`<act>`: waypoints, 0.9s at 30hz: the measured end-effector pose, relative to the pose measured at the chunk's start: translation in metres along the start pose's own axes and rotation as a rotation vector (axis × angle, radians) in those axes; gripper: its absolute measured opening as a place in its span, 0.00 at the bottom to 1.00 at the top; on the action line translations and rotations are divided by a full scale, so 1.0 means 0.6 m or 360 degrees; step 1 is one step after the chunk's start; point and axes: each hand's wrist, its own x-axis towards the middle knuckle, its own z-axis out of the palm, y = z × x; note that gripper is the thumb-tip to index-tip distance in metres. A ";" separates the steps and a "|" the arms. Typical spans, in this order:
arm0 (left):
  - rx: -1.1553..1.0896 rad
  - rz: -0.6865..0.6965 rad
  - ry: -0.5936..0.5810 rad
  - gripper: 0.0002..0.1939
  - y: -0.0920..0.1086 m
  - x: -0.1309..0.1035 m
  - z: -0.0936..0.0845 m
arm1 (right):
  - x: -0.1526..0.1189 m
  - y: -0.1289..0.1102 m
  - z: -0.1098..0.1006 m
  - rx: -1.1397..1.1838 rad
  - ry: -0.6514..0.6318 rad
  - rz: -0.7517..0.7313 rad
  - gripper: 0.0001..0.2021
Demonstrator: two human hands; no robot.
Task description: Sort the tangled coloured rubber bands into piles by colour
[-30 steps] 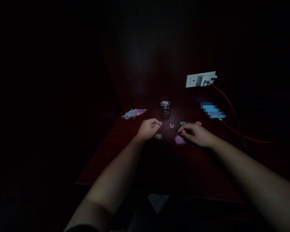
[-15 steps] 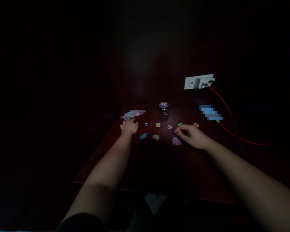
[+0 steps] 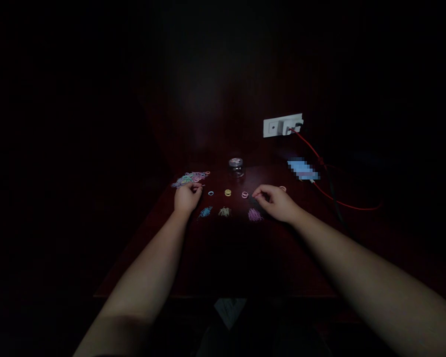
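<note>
A pile of mixed pastel elastic hair bands (image 3: pixel 191 178) lies at the table's far left. My left hand (image 3: pixel 187 197) is at its near edge, thumb and forefinger pinched; a small light bit, apparently an elastic hair band (image 3: pixel 203 185), pokes out at the tips. My right hand (image 3: pixel 273 202) is closed in a pinch just right of the pink rings (image 3: pixel 245 195); whatever it holds is hidden. Between the hands are a blue ring (image 3: pixel 211 193) and yellow rings (image 3: pixel 228 192). Nearer me lie bunches of blue bands (image 3: pixel 205 212), pale yellow bands (image 3: pixel 225 212) and purple bands (image 3: pixel 255 214).
A clear lidded jar (image 3: pixel 236 167) stands at the back. Behind my right hand, an orange ring (image 3: pixel 283 188) shows partly. A blurred phone-like slab (image 3: pixel 303 169) lies right, its red cable (image 3: pixel 342 202) running near a wall socket (image 3: pixel 282 126). The surroundings are very dark.
The view has shifted, so things sit further left. My left hand has turned from lying flat at the pile to a pinch. My right hand now covers the green ring.
</note>
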 end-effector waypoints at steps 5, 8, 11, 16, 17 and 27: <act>-0.0285 0.0417 0.0124 0.09 0.091 -0.043 -0.002 | -0.002 0.001 0.009 0.0152 -0.0056 -0.0028 0.06; -0.0480 0.0624 0.0080 0.07 0.152 -0.074 0.008 | -0.002 0.003 0.010 0.0213 -0.0006 -0.0046 0.13; -0.0718 0.0644 -0.0063 0.07 0.196 -0.096 0.025 | -0.001 -0.001 0.008 0.0245 0.0036 -0.0066 0.17; -0.1034 0.0491 -0.0101 0.08 0.217 -0.107 0.049 | -0.001 -0.012 0.001 0.0248 0.0083 -0.0072 0.13; -0.1031 0.0491 -0.0080 0.08 0.215 -0.109 0.050 | -0.001 -0.013 0.000 0.0243 0.0101 -0.0064 0.13; -0.0828 0.0731 0.0007 0.07 0.192 -0.109 0.031 | -0.002 -0.019 0.004 0.0321 0.0079 -0.0048 0.10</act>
